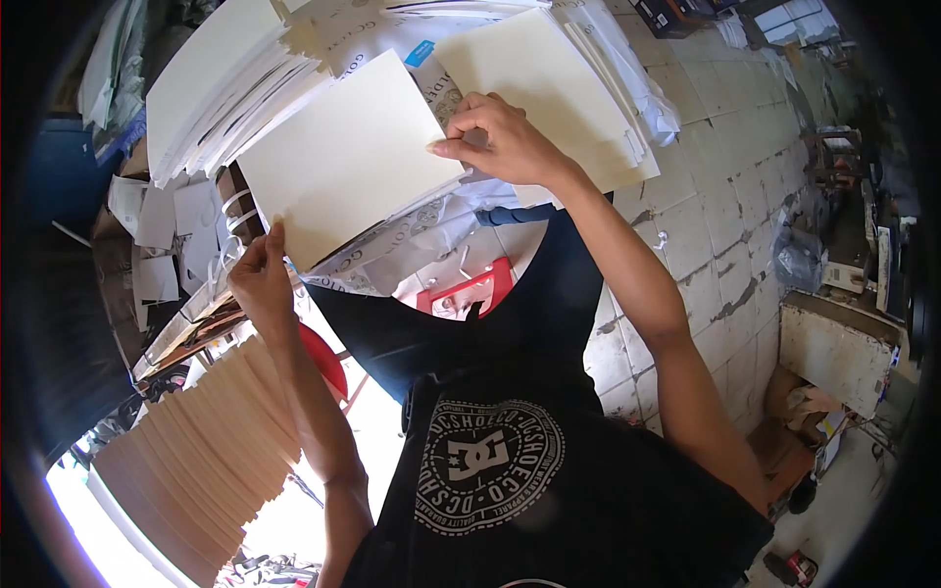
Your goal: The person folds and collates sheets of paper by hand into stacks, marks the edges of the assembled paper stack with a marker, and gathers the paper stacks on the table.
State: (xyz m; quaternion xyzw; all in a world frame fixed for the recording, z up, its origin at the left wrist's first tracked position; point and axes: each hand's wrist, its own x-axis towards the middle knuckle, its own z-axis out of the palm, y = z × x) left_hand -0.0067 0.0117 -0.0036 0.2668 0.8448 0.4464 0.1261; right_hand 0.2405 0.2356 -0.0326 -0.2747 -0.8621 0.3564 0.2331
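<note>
A large cream card sheet (343,162) lies in front of me, above my lap, on printed wrapping paper (421,230). At its lower left corner my left hand (263,276) is closed, thumb and finger pinching the edge. My right hand (510,142) is curled at the opposite edge, its thumb tip against the sheet; the fingers bend over, and the underside of this grip is hidden. To the left rises a thick stack of cream sheets (221,83) with uneven edges. Another cream stack (539,83) sits at the right, near my right hand.
A blue label (420,53) lies between the sheets. Below my left arm stands a tall pile of tan sheets (201,461). A red stool (470,289) shows between my legs. Tiled floor (720,206) extends right, towards a worn white box (833,353).
</note>
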